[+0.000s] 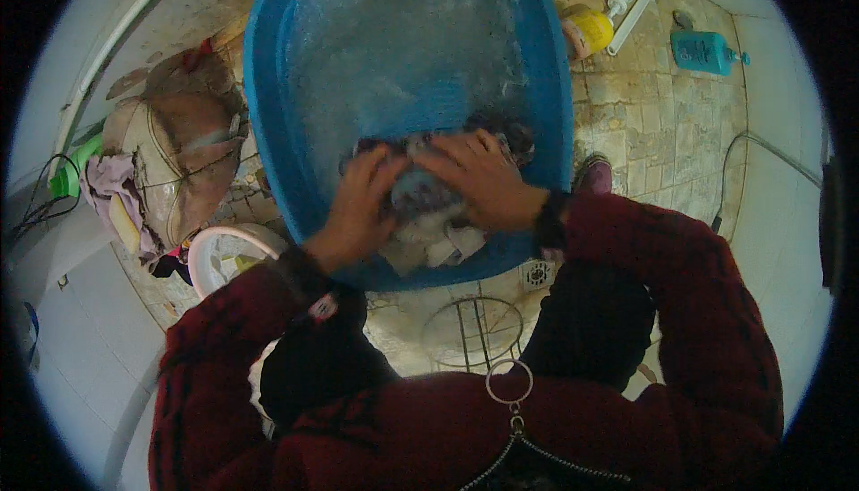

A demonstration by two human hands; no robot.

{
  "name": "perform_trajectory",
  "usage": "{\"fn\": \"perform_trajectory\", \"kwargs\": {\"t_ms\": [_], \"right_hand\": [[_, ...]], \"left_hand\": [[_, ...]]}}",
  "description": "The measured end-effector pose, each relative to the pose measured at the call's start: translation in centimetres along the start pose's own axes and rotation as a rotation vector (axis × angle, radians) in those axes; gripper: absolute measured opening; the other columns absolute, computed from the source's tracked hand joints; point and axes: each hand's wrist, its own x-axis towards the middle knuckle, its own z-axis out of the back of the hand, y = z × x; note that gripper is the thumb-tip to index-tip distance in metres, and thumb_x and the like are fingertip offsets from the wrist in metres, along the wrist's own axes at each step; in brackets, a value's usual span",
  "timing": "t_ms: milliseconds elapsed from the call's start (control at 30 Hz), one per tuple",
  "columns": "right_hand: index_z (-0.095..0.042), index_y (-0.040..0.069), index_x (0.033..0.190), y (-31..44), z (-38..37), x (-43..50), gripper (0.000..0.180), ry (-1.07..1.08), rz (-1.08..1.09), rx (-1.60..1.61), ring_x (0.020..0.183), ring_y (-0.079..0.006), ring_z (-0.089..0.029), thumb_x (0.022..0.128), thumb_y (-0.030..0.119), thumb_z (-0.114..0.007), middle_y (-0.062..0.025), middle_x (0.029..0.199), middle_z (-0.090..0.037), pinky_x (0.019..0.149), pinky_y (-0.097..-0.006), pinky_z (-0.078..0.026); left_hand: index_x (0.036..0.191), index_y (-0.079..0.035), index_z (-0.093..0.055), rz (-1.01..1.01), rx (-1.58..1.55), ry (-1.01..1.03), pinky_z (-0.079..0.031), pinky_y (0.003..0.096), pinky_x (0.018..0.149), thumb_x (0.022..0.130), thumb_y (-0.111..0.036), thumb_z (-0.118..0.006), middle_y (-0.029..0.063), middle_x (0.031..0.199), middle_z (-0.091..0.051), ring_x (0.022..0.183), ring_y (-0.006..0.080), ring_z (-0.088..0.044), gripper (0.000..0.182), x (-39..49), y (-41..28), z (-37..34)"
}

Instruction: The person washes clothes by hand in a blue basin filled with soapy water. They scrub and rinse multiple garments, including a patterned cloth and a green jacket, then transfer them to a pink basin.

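A large blue plastic tub (258, 115) lies before me, with greyish, cloudy water (402, 34) in its far part. Wet, crumpled fabric (436, 206), dark-patterned and pale, is bunched at the near end. My left hand (362, 206) is on the left side of this bundle, its fingers curled over the cloth. On the right, my right hand (483, 179) presses across the top of the bundle, with blurred fingers. Whether either hand grips the cloth or only pushes on it, I cannot tell. The undersides of both hands are hidden.
A yellow bottle (588, 32), a white long-handled brush (634, 18) and a teal bottle (701, 52) lie right of the tub. Left are a brown bag-like item (174, 162) and a white bucket with a pink rim (194, 259). A round metal rack (475, 330) and a floor drain (538, 275) are nearer me.
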Motion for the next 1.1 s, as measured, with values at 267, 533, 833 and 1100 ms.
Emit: {"fn": "perform_trajectory", "kwargs": {"t_ms": [267, 533, 833, 1100], "right_hand": [[-0.034, 0.01, 0.128, -4.2, 1.2, 5.5, 0.079, -0.049, -0.303, 0.283, 0.105, -0.034, -0.047, 0.061, 0.023, -0.073, -0.017, 0.115, -0.048, 0.086, -0.0482, -0.035], [-0.032, 0.014, 0.132, -1.3, -0.8, 3.6, 0.081, -0.067, -0.198, 0.137, 0.111, -0.0346, -0.043, 0.064, 0.032, -0.071, -0.0175, 0.123, -0.043, 0.092, -0.0497, -0.029], [-0.036, 0.008, 0.129, -9.1, 1.9, 4.7, 0.073, 0.087, -0.704, 0.985, 0.112, -0.0291, -0.045, 0.074, 0.048, -0.062, -0.0176, 0.124, -0.045, 0.093, -0.0369, -0.035], [-0.049, 0.007, 0.113, -4.4, 3.8, 2.3, 0.06, 0.239, -0.316, 0.563, 0.106, -0.0312, -0.046, 0.069, 0.043, -0.068, -0.0092, 0.112, -0.052, 0.084, -0.0384, -0.038]], "left_hand": [[0.124, -0.01, -0.041, 0.14, -0.032, 0.061, -0.036, 0.0417, 0.092, 0.062, -0.006, -0.065, 0.0197, 0.119, -0.04, 0.109, 0.0374, -0.041, 0.066, 7.1, 4.4, 1.5], [0.125, -0.012, -0.04, 0.202, -0.01, -0.024, -0.035, 0.0405, 0.095, 0.063, -0.005, -0.064, 0.0193, 0.121, -0.039, 0.114, 0.038, -0.036, 0.067, 2.4, 1.7, 0.3], [0.115, -0.011, -0.049, 0.11, -0.029, -0.014, -0.034, 0.0392, 0.095, 0.065, -0.005, -0.064, 0.0175, 0.117, -0.041, 0.111, 0.0365, -0.039, 0.053, 4.9, 2.6, 1.7], [0.123, -0.015, -0.046, 0.449, -0.713, 0.045, -0.03, 0.0395, 0.098, 0.078, -0.025, -0.061, 0.0166, 0.121, -0.04, 0.117, 0.0314, -0.037, 0.049, 2.5, -1.7, 6.9]]}}
